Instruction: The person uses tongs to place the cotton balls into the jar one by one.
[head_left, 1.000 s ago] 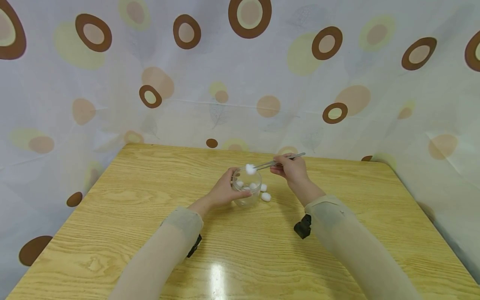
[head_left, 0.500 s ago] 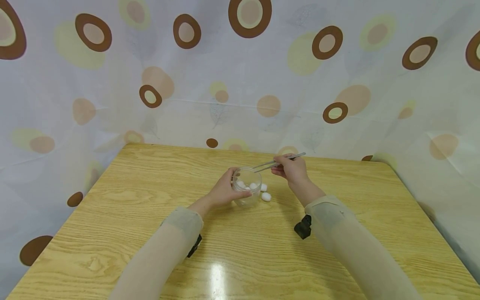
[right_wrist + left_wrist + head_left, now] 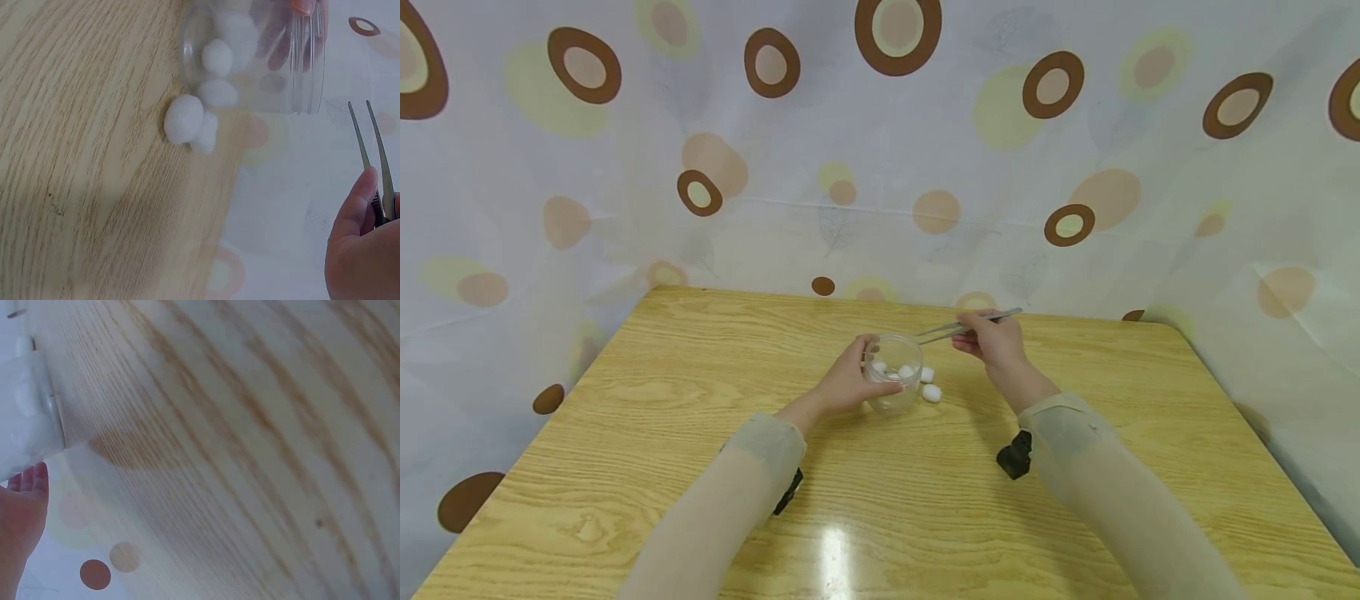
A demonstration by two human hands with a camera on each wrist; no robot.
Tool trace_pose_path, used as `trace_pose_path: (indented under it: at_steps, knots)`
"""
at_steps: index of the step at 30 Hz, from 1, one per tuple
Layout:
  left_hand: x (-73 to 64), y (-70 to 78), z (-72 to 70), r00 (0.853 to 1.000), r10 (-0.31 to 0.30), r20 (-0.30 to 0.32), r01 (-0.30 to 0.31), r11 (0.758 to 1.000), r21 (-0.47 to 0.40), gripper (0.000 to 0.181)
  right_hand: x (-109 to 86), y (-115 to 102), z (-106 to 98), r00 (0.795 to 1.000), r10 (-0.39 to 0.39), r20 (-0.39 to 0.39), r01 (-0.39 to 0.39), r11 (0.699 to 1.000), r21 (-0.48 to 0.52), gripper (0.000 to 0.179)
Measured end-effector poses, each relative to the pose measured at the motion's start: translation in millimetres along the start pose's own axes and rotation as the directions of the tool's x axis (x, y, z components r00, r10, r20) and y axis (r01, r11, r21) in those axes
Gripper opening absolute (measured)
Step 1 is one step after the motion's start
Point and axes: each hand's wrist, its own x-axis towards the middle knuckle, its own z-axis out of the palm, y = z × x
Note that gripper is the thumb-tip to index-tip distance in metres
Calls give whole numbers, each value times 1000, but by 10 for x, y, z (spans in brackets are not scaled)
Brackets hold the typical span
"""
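A clear jar [image 3: 895, 403] stands on the table with several white cotton balls [image 3: 217, 57] inside. My left hand [image 3: 844, 383] grips the jar around its side, thumb toward me and fingers behind. To the right of the jar's rim, my right hand [image 3: 1002, 346] holds metal tweezers [image 3: 384, 164] between thumb and fingers. The tweezer tips are apart, with nothing between them. Two loose cotton balls [image 3: 184, 119] lie against each other on the table beside the jar's base. In the left wrist view only part of the jar [image 3: 28, 419] shows.
The wooden table [image 3: 880, 508] spreads out on all sides of the jar. A patterned curtain [image 3: 880, 225] hangs along its back and sides. Dark wrist cameras show beneath the left sleeve [image 3: 730, 492] and the right sleeve [image 3: 1097, 467].
The tweezers have let go of a cotton ball that was over the jar's mouth. My right hand has since drawn slightly right, away from the rim. The left hand keeps its grip.
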Motion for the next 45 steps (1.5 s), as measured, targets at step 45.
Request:
trace_pose_path:
  at_steps: [45]
  knots:
    - [-2,-12,-7,1000,-2,-8,2,1000,16,88,70,430,-401,999,4,-45,-14,976,-217,15]
